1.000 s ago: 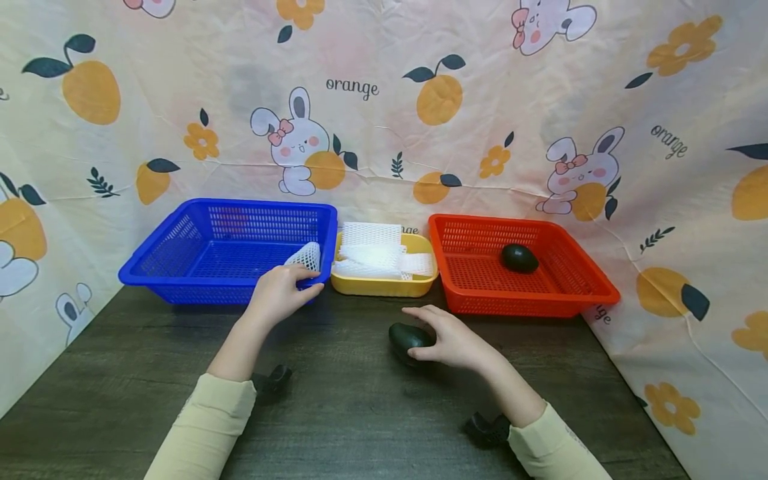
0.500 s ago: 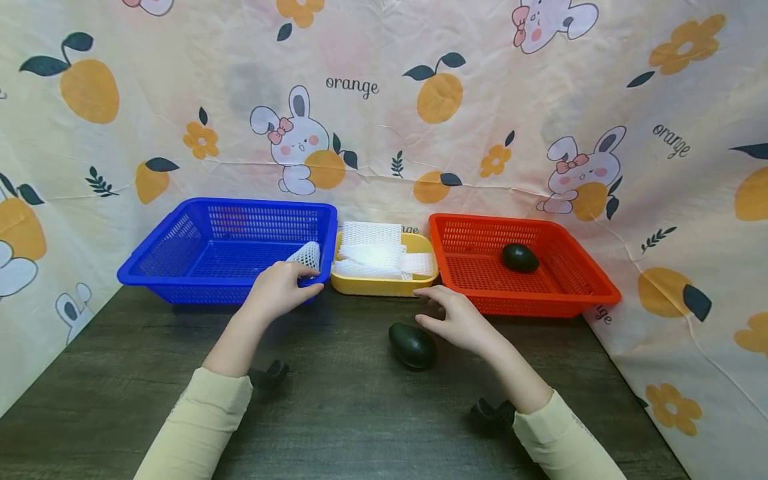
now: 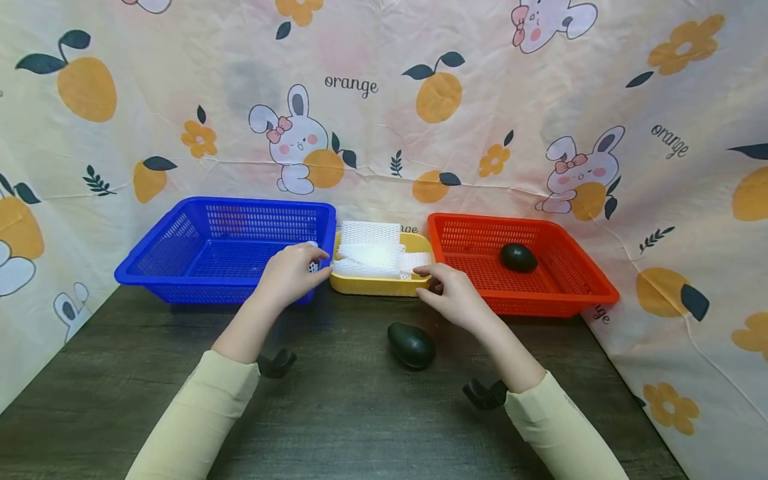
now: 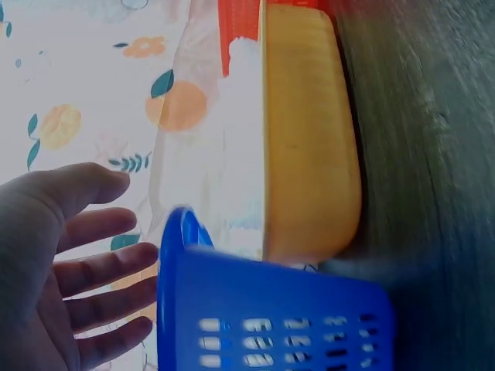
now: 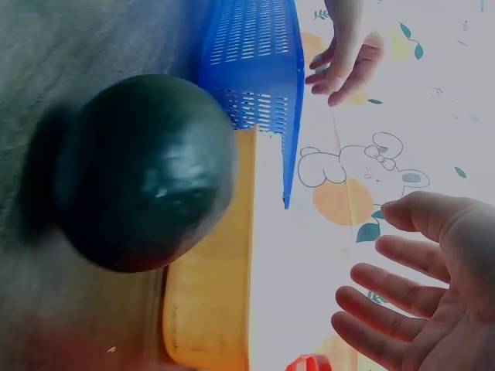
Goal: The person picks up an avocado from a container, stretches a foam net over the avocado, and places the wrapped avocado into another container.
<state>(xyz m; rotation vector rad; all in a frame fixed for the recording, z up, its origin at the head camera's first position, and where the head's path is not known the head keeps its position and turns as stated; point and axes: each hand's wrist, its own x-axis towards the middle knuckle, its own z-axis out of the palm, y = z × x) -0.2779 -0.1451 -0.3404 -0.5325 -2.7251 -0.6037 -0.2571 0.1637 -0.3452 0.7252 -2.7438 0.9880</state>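
Note:
My left hand (image 3: 292, 272) hovers over the right front edge of the blue basket (image 3: 180, 279). Its fingers look relaxed and hold nothing in the left wrist view. Partly hidden behind it, a white foam net (image 3: 313, 257) lies in that basket. At the front right corner of the yellow tray (image 3: 378, 287), my right hand (image 3: 455, 297) hangs with loosely bent fingers around nothing. White foam nets (image 3: 372, 252) fill the tray. A dark green avocado (image 3: 411, 346) lies on the table below the right hand; it looms large in the right wrist view (image 5: 147, 174).
The red basket (image 3: 576, 300) stands at the right with another dark avocado (image 3: 519, 257) inside. A patterned cloth (image 3: 384, 133) hangs behind the containers. Dark wrist mounts (image 3: 485, 393) show under the forearms, above the wooden table (image 3: 336, 413).
My right hand has left the avocado and moved up and forward to the yellow tray. My left hand has shifted slightly forward and right over the blue basket's edge.

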